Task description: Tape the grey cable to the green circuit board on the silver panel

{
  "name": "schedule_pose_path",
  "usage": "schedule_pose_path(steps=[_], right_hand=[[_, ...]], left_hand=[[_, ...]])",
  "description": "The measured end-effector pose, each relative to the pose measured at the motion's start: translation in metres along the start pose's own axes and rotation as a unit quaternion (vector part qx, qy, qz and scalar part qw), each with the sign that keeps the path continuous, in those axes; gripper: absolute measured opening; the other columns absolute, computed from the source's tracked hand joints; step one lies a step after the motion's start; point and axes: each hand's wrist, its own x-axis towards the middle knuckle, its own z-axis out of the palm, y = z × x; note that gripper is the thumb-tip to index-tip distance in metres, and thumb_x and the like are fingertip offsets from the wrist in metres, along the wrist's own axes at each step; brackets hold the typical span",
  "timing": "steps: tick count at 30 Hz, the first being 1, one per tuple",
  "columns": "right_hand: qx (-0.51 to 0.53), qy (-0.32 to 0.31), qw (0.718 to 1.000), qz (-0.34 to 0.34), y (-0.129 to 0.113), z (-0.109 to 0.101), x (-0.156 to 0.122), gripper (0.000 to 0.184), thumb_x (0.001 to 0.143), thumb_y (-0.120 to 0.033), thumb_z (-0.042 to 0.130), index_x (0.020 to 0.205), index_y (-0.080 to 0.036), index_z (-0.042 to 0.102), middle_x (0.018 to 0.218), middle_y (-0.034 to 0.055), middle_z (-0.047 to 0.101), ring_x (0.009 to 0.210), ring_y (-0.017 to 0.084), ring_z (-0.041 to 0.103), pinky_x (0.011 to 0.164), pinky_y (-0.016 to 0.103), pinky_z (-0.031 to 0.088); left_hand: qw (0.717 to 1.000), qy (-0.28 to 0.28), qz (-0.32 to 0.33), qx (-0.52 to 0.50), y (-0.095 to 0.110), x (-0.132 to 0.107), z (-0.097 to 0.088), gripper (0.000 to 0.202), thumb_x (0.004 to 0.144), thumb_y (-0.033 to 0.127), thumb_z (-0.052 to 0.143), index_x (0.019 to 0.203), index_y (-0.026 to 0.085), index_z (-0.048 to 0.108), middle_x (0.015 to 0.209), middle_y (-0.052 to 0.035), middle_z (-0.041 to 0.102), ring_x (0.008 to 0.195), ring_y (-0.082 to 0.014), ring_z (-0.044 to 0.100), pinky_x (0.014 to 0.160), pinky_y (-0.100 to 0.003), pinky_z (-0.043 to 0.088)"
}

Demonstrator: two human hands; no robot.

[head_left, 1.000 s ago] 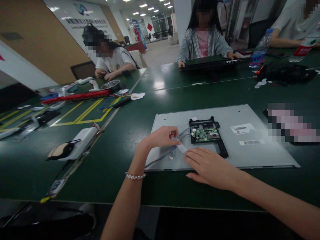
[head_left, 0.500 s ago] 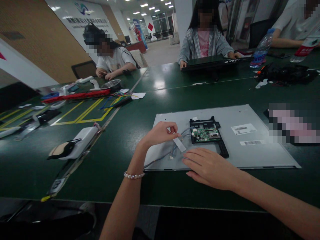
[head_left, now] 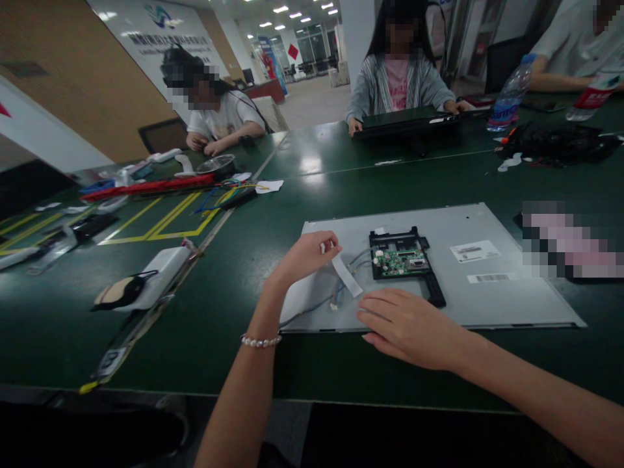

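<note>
A strip of white tape (head_left: 347, 275) hangs from my left hand (head_left: 308, 257), whose thumb and fingers are pinched on its upper end. The strip slants down over grey-blue cables (head_left: 312, 307) with small white plugs. Beneath lies a flat grey metal panel (head_left: 497, 300), bearing a black plastic bracket (head_left: 435, 290) with a green circuit board (head_left: 400, 263). My right hand (head_left: 407, 327) rests at the panel's front edge, close to the strip's lower end. Its fingers are stretched and lightly bent; their tips seem to touch the panel, and I see nothing held.
A phone-like object (head_left: 570, 250), partly pixelated, lies right of the panel. At the left are a white box-shaped item (head_left: 158, 276) and a red bar (head_left: 146, 188) among loose wires. Across the green table (head_left: 234, 351), a person holds a black screen (head_left: 404, 123); bottles (head_left: 510, 94) stand beyond.
My left hand has shifted slightly left and up, and a longer piece of the tape strip shows below its fingers. The right hand has barely moved.
</note>
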Motion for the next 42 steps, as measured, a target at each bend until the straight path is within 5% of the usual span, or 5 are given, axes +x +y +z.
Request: schedule_pose_path(steps=[14, 21, 25, 34, 42], right_hand=[[-0.004, 0.003, 1.0, -0.002, 0.0, -0.001, 0.0, 0.026, 0.096, -0.028, 0.046, 0.105, -0.013, 0.065, 0.113, 0.0121, 0.067, 0.11, 0.023, 0.059, 0.095, 0.039, 0.047], [0.004, 0.009, 1.0, -0.001, 0.002, 0.001, -0.001, 0.027, 0.096, -0.028, 0.046, 0.107, -0.013, 0.065, 0.116, 0.0127, 0.066, 0.11, 0.023, 0.059, 0.095, 0.039, 0.047], [0.007, 0.022, 1.0, 0.01, 0.008, -0.003, -0.003, 0.03, 0.096, -0.028, 0.044, 0.115, -0.012, 0.063, 0.118, 0.0119, 0.066, 0.112, 0.022, 0.058, 0.098, 0.04, 0.047], [-0.037, 0.048, 0.975, 0.215, 0.104, -0.027, 0.01, 0.04, 0.093, -0.031, 0.045, 0.127, -0.014, 0.057, 0.129, 0.0126, 0.061, 0.119, 0.026, 0.055, 0.101, 0.047, 0.043], [-0.037, -0.001, 0.978, 0.207, 0.144, -0.017, 0.045, 0.026, 0.084, -0.024, 0.057, 0.105, -0.016, 0.071, 0.112, 0.0099, 0.069, 0.103, 0.024, 0.064, 0.093, 0.035, 0.047]], left_hand=[[0.994, -0.11, 0.019, -0.013, -0.002, -0.004, -0.004, 0.021, 0.086, 0.028, 0.05, 0.097, 0.018, 0.065, 0.086, -0.0016, 0.066, 0.068, -0.0118, 0.056, 0.067, -0.023, 0.043], [0.983, 0.054, -0.038, 0.172, -0.02, -0.004, -0.009, 0.026, 0.088, 0.017, 0.041, 0.095, 0.018, 0.067, 0.099, -0.0065, 0.065, 0.088, -0.0181, 0.061, 0.083, -0.031, 0.045], [0.962, 0.068, -0.099, 0.244, -0.024, -0.007, -0.009, 0.028, 0.091, 0.02, 0.04, 0.101, 0.02, 0.066, 0.106, -0.0069, 0.063, 0.092, -0.0199, 0.063, 0.083, -0.031, 0.047], [0.95, 0.086, -0.113, 0.279, -0.004, -0.006, -0.003, 0.03, 0.093, 0.026, 0.042, 0.119, 0.021, 0.056, 0.126, -0.0081, 0.052, 0.092, -0.0221, 0.064, 0.073, -0.032, 0.051], [0.951, 0.072, -0.108, 0.279, -0.008, -0.005, 0.001, 0.028, 0.093, 0.027, 0.042, 0.116, 0.021, 0.057, 0.127, -0.0068, 0.052, 0.086, -0.0199, 0.066, 0.073, -0.032, 0.051]])
